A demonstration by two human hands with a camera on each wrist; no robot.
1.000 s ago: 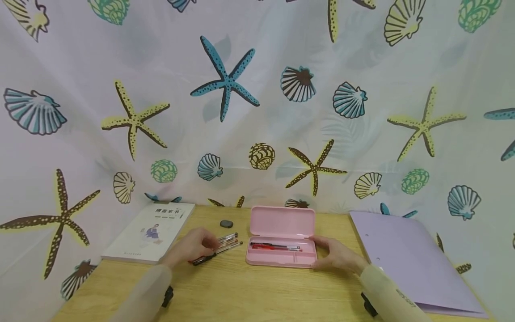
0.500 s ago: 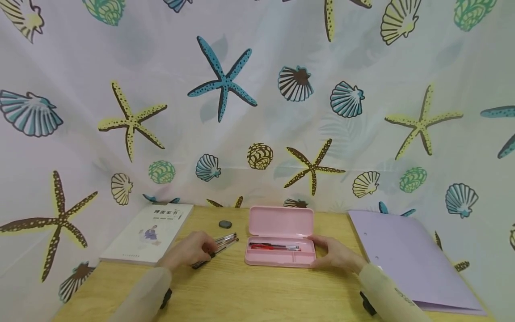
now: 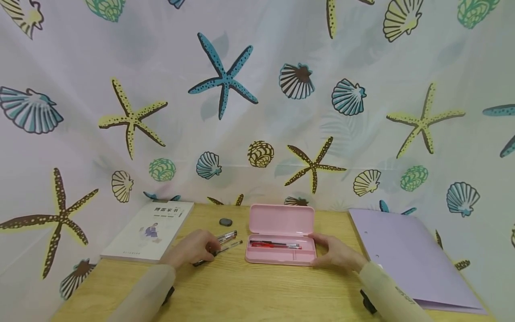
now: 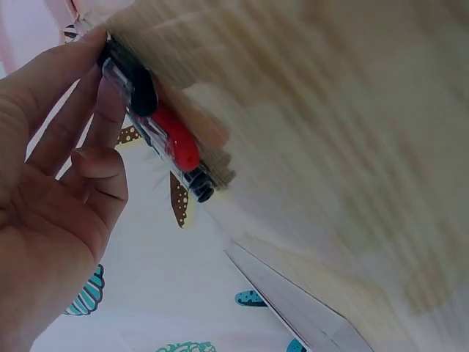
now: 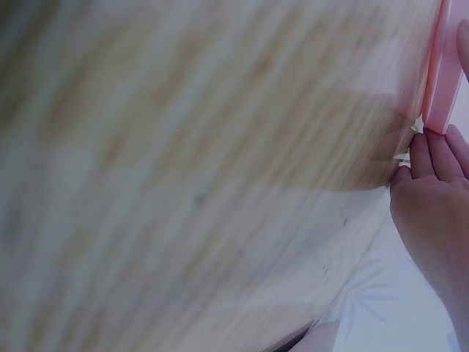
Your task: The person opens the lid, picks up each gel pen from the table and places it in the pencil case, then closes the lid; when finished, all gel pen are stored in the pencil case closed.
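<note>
My left hand (image 3: 195, 247) pinches a black-capped gel pen (image 3: 228, 247) between thumb and fingertips, low over the table. Beside it lie more clear-barrelled pens (image 3: 227, 236), partly hidden by the hand; the left wrist view shows a red-capped pen (image 4: 178, 143) and a dark-ended one (image 4: 199, 183) next to the black cap. A pink pencil case (image 3: 265, 256) stands with its lid (image 3: 281, 219) up. In its long rear compartment lie a black pen and a red pen (image 3: 267, 244). My right hand (image 3: 335, 253) grips the case's right end, thumb at the front corner, fingers at the back.
A white book (image 3: 146, 232) lies at the left, a small dark grey eraser-like piece (image 3: 225, 222) behind the pens. At the right is a purple folder (image 3: 410, 255). A patterned curtain (image 3: 241, 125) hangs behind the wooden table (image 3: 241, 290).
The left hand's fingers have shifted on the pens, and the black-capped pen now lies apart from the others, its clear end further right. The right hand stays on the case.
</note>
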